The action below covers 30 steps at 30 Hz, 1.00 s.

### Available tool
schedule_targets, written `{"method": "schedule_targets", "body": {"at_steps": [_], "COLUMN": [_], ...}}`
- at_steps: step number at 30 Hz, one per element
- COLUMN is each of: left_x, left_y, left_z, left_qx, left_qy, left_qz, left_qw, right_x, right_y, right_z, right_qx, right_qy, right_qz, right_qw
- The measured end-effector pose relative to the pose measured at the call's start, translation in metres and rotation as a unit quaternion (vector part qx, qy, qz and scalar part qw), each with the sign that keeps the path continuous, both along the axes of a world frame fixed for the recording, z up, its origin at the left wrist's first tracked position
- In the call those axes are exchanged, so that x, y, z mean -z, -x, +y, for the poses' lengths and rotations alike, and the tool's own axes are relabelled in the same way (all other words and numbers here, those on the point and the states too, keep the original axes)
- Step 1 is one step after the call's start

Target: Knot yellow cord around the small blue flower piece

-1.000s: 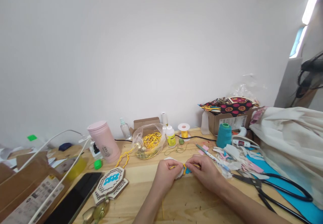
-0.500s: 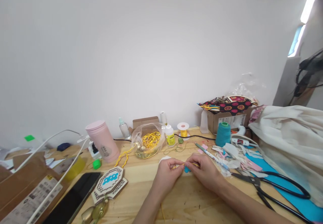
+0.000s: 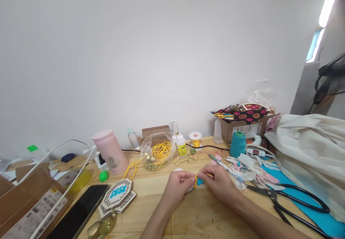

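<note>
My left hand (image 3: 180,185) pinches a yellow cord (image 3: 196,181) between thumb and forefinger at the middle of the wooden table. Close beside it, my right hand (image 3: 215,181) is closed on another stretch of the same cord, which shows between its fingers. A small blue piece (image 3: 199,182) sits between the two sets of fingertips; which hand bears it I cannot tell. Behind my left fingers a pale flat piece is mostly hidden. One tail of the cord hangs down past my left wrist.
Scissors (image 3: 272,193), a pen (image 3: 225,167) and paper scraps (image 3: 249,161) lie right. At the back stand a glue bottle (image 3: 181,146), a yellow spool (image 3: 196,140) and a bag of cord (image 3: 159,152). Left are octagonal ornaments (image 3: 117,194), a phone (image 3: 81,210) and a pink tumbler (image 3: 111,152).
The yellow cord now shows as a bent strand by my left fingertips, running downward. More of the blue piece and of the pale piece is exposed. Both hands stay nearly in place.
</note>
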<state>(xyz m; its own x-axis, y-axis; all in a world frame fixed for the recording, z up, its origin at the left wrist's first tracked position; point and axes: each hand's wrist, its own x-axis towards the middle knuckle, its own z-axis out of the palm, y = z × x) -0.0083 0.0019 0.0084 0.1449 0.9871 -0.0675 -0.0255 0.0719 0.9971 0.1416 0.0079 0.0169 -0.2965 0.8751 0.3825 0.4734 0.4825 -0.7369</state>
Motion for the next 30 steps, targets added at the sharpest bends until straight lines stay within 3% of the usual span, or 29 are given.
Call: {"method": "schedule_targets", "body": {"at_steps": [11, 18, 30], "left_x": [0.0053, -0.001, -0.0014], "left_y": [0.0011, -0.0006, 0.0008], "left_z": [0.0018, -0.0008, 0.0007], "left_qx": [-0.004, -0.027, -0.016], "left_qy": [0.006, 0.013, -0.006], "left_qz": [0.015, 0.045, 0.006], "left_qw": [1.0, 0.999, 1.0], "right_x": [0.0005, 0.0011, -0.0009], "right_y": [-0.0007, -0.0005, 0.0005], "right_z": [0.0002, -0.0017, 0.0025], "right_qx": [-0.003, -0.008, 0.023], "right_qy": [-0.011, -0.021, -0.006], "right_qz": [-0.005, -0.004, 0.032], "right_qw": [1.0, 1.0, 0.999]}}
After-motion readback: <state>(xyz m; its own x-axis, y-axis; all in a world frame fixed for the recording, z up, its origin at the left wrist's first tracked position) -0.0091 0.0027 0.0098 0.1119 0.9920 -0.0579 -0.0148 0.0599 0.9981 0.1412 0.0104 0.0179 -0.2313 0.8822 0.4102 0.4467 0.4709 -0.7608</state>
